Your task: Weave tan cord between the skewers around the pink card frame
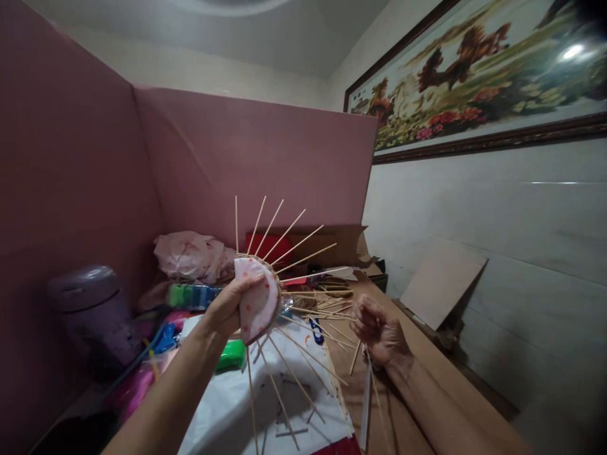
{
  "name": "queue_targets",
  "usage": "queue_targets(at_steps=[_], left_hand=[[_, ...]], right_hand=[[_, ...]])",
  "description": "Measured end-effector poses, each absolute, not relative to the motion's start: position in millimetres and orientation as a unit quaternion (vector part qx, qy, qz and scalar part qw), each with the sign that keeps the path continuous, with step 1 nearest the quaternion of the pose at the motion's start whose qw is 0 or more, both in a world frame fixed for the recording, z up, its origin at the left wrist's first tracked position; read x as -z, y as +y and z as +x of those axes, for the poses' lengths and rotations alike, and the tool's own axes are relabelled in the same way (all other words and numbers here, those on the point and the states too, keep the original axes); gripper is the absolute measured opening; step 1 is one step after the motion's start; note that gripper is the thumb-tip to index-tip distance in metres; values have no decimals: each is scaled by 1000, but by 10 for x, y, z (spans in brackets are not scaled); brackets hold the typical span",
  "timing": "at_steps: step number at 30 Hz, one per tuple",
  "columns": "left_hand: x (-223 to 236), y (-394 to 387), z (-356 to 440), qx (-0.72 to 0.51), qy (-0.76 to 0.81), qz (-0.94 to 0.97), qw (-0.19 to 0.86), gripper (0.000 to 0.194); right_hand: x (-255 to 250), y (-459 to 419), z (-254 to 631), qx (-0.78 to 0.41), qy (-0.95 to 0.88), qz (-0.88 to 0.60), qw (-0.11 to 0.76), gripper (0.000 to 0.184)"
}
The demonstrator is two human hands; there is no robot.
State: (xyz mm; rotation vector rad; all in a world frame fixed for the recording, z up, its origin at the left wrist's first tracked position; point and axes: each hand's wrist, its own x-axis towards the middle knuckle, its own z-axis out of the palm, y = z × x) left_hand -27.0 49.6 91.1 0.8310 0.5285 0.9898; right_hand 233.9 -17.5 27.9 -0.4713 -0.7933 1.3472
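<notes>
My left hand (pixel 230 306) grips a half-round piece covered in white cloth with red dots (pixel 256 303), thumb on its front face. Thin wooden sticks (pixel 296 249) fan out from its curved edge, and brown twine (pixel 274 272) runs along that edge at their bases. To the right, my right hand (pixel 377 325) is closed with the fingertips pinched together. A thin strand of twine (pixel 375 385) hangs down below it; the pinched part is hard to see. Behind the fan, more loose sticks (pixel 332 303) lie on the brown table (pixel 403 379).
A white sheet (pixel 213 411) covers part of the table. Blue-handled scissors (pixel 316 331), a green packet (pixel 231 356) and a metal ruler (pixel 365 404) lie there. A purple lidded container (pixel 95 322) stands left. Pink panels (pixel 260 151) rise behind; cardboard (pixel 443 281) leans on the right wall.
</notes>
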Motion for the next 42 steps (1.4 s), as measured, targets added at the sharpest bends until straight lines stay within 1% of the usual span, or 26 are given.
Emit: queue_targets(at_steps=[4, 7, 16, 19, 24, 27, 30, 36, 39, 42], left_hand=[[-957, 482, -270, -466, 266, 387, 750, 8], [-1001, 463, -275, -471, 268, 370, 755, 8], [-1072, 427, -278, -514, 235, 301, 768, 9], [-1083, 392, -244, -505, 215, 290, 784, 9], [-1098, 302, -165, -498, 190, 281, 798, 11], [-1095, 252, -105, -484, 196, 279, 806, 16], [-1074, 225, -40, -479, 183, 280, 812, 17], [-1026, 205, 43, -458, 151, 279, 830, 18], [-1020, 200, 60, -467, 143, 259, 833, 16], [-1016, 204, 64, -458, 149, 253, 839, 15]], right_hand=[[-265, -190, 2334, -585, -389, -226, 675, 29], [-224, -185, 2323, -572, -406, -251, 667, 32], [-155, -166, 2303, -585, -459, -278, 607, 29], [-108, -165, 2259, -584, -480, -320, 571, 26], [-25, -175, 2110, -573, -533, -390, 486, 24], [0, -188, 2037, -574, -556, -391, 457, 23], [28, -202, 1990, -578, -567, -391, 437, 22], [73, -246, 1924, -593, -589, -390, 387, 13], [93, -253, 1908, -610, -584, -374, 384, 9], [127, -229, 1912, -599, -584, -384, 391, 11]])
